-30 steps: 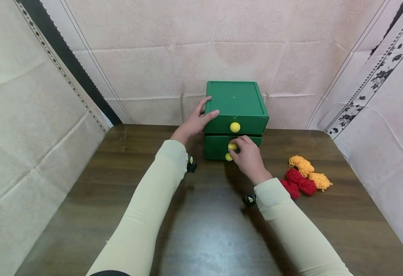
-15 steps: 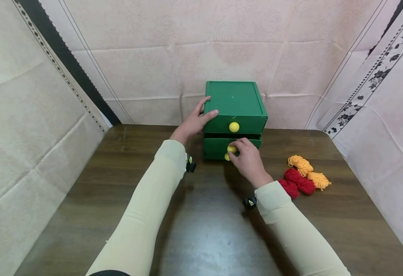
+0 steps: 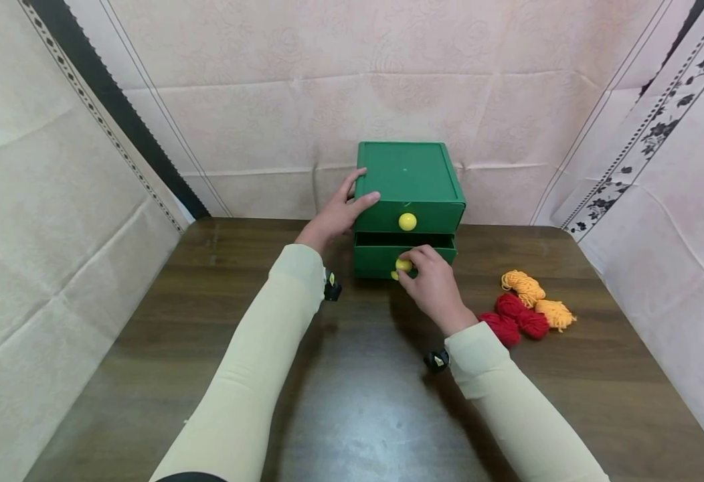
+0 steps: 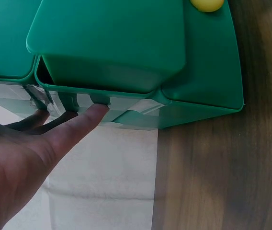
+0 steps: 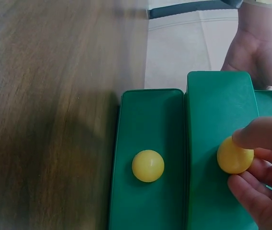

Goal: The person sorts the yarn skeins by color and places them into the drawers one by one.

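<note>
A green drawer cabinet [image 3: 409, 171] with round yellow knobs stands at the back of the table. Its middle drawer [image 3: 373, 256] juts out, leaving a dark gap above its front. My right hand [image 3: 435, 284] pinches that drawer's yellow knob [image 5: 234, 156] between thumb and fingers. Against the cabinet's left side rests my left hand [image 3: 335, 215], its thumb at the upper front edge. In the left wrist view, extended fingers [image 4: 78, 127] touch the taped side wall. The bottom drawer [image 5: 148, 120] sits flush, its knob [image 5: 148, 166] untouched. What the middle drawer holds is hidden.
Right of the cabinet lie small yarn bundles, red yarn [image 3: 511, 318] and yellow-orange yarn [image 3: 523, 288], on the dark wooden table [image 3: 352, 402]. A pale patterned cloth [image 3: 255, 120] hangs close behind the cabinet and along both sides.
The middle drawer has slid further out toward me, with my right hand drawing back on its knob. The gap above it has widened. My left hand keeps its place on the cabinet.
</note>
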The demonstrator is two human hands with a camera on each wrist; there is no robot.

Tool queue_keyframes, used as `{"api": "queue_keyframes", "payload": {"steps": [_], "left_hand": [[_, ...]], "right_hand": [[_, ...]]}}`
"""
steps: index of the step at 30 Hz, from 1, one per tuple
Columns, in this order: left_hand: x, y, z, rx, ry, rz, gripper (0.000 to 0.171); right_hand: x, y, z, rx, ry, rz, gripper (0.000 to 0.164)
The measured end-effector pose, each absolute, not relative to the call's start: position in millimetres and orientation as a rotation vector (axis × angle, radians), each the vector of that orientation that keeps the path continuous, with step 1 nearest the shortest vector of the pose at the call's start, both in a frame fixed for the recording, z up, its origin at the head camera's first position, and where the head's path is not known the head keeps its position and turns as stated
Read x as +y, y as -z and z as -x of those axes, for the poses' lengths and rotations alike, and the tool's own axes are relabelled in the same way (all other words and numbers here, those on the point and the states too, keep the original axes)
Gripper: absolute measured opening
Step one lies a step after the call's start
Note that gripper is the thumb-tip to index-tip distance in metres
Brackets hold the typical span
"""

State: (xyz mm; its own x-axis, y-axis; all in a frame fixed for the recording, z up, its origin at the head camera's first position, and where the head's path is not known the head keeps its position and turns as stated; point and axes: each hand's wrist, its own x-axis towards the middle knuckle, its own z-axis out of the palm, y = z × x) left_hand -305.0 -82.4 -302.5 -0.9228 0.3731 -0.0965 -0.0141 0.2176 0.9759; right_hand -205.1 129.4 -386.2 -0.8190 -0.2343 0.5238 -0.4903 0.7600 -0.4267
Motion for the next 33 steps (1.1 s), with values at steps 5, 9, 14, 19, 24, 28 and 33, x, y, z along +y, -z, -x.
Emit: {"api": "queue_keyframes", "payload": {"steps": [5, 9, 14, 19, 24, 28, 33], "left_hand": [[-82, 302, 305, 2.184, -1.757, -0.339, 0.073], [-82, 302, 304, 2.195, -1.745, -0.342, 0.073], [-81, 301, 303, 2.208, -1.727, -0.343, 0.073], [-82, 300, 303, 2.222, -1.709, -0.326, 0.071], [-82, 298, 302, 2.230, -1.700, -0.321, 0.071], [-82, 298, 301, 2.226, -1.702, -0.325, 0.072], [-82, 299, 301, 2.218, -1.718, -0.329, 0.072]], "right_hand": [[129, 386, 201, -2.528, -0.787, -0.536, 0.022], [129, 387, 197, -2.519, -0.783, -0.534, 0.021], [129, 388, 193, -2.489, -0.778, -0.542, 0.019], [128, 388, 189, -2.498, -0.782, -0.534, 0.020], [128, 386, 184, -2.509, -0.785, -0.530, 0.021], [129, 386, 181, -2.491, -0.783, -0.543, 0.020], [128, 387, 177, -2.481, -0.774, -0.550, 0.020]]}}
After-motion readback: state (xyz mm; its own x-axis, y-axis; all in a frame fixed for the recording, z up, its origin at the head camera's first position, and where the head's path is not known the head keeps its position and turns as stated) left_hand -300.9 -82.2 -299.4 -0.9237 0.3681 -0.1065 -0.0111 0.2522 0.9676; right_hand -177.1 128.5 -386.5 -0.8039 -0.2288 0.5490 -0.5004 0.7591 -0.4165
